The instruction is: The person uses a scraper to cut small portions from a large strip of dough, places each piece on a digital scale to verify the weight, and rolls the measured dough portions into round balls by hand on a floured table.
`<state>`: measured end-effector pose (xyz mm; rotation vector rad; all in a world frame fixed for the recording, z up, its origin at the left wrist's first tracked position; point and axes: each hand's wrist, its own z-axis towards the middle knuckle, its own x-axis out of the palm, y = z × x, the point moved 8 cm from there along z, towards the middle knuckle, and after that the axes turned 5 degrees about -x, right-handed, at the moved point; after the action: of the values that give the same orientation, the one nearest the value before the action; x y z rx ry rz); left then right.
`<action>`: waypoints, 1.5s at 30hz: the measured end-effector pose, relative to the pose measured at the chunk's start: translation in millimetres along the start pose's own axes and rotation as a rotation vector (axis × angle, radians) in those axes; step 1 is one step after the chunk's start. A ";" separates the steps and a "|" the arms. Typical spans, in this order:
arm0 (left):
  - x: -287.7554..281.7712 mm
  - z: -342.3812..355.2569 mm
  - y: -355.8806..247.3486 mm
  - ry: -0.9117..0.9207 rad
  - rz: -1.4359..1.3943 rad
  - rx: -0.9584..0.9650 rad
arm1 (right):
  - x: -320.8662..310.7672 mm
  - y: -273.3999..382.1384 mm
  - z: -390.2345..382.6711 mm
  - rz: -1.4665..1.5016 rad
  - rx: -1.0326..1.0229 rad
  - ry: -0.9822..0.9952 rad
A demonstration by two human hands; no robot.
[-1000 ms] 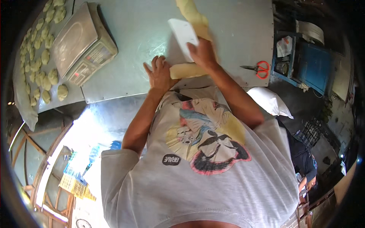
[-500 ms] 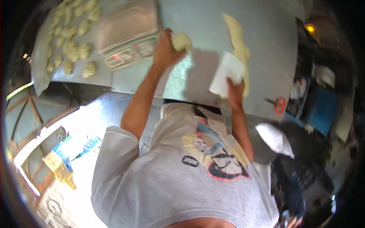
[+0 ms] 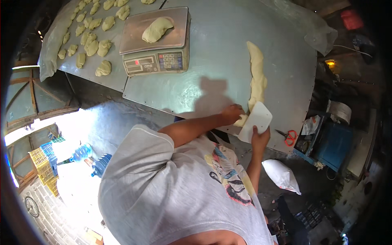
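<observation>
My right hand (image 3: 260,139) grips a white dough scraper (image 3: 258,118), its blade slanting across the near end of a long dough strip (image 3: 257,75). On the other side of the scraper, my left hand (image 3: 232,114) has its fingers curled on the short near end of the dough (image 3: 241,121). A lump of dough (image 3: 157,30) rests on the metal pan of a digital scale (image 3: 155,62), which stands to the left of the strip.
Several dough lumps (image 3: 90,45) lie spread at the far left of the metal table (image 3: 212,45). Red-handled scissors (image 3: 290,138) lie at its near right edge. A white sack (image 3: 281,175) sits below. Clear plastic sheeting (image 3: 300,24) drapes the far right corner.
My left hand has left a dough lump on the scale and moved right to the strip's near end. The scraper has come nearer to me, onto that end.
</observation>
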<state>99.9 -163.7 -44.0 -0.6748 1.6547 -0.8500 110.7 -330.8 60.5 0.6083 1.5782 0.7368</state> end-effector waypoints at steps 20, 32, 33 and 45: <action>-402.0 -93.2 20.6 -1.296 0.137 -0.059 | 7.6 -27.1 26.2 0.552 0.137 0.192; -107.6 -19.9 -23.2 -0.293 0.295 -0.446 | -59.4 -38.4 45.4 0.392 0.116 0.106; -44.5 -21.6 -20.0 -0.173 0.396 -0.386 | -54.6 -32.8 48.2 0.387 0.108 0.125; -44.1 -69.8 -4.8 -0.689 0.095 -0.374 | 92.7 43.6 49.9 -0.234 -0.339 0.436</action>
<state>42.4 -118.4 -5.6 -1.0028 1.1983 -0.1839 146.8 -227.3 29.1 0.0082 1.8251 0.9746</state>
